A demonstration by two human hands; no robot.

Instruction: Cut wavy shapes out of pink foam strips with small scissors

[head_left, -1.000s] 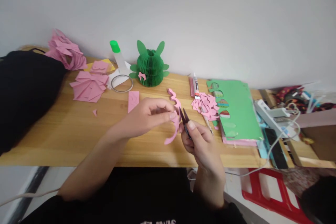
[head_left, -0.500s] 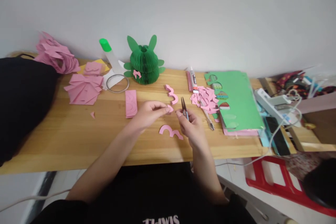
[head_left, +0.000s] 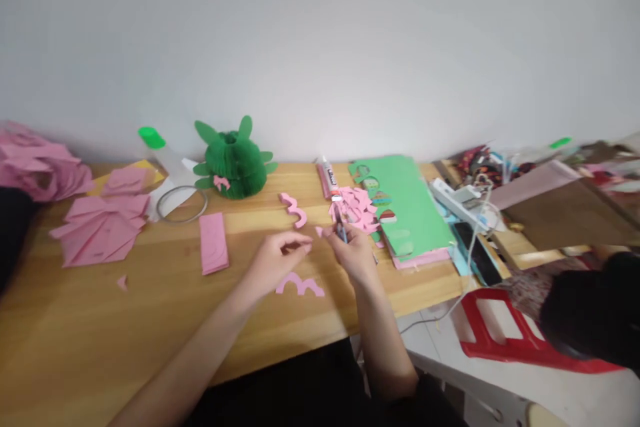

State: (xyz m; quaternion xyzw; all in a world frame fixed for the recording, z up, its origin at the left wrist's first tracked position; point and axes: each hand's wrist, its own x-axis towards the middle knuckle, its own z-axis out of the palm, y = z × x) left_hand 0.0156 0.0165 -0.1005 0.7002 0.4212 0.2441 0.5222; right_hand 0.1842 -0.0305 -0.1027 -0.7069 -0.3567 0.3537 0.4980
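Note:
My right hand (head_left: 356, 255) is closed round a small pair of dark scissors (head_left: 341, 230) with the blades pointing away from me. My left hand (head_left: 277, 259) hovers just left of it, fingers curled in a loose pinch; a tiny pink scrap (head_left: 319, 231) shows between the two hands, and I cannot tell whether the fingers hold it. A pink wavy paper cut-out (head_left: 300, 285) lies on the wooden table (head_left: 150, 307) just below my hands. Another pink curly cut-out (head_left: 294, 208) lies beyond them.
A green paper pineapple (head_left: 230, 160), a green-capped glue bottle (head_left: 159, 152), a wire ring (head_left: 181, 204), pink paper stacks (head_left: 100, 230) and a pink strip (head_left: 213, 251) lie left. A glue tube (head_left: 330, 180), pink scraps (head_left: 356, 205), green sheets (head_left: 407, 203) and a red stool (head_left: 505, 330) are right.
The view swung right and up, so everything slid left in frame. The wavy pink cut-out left my fingers and lies on the table; my hands stay close together above it.

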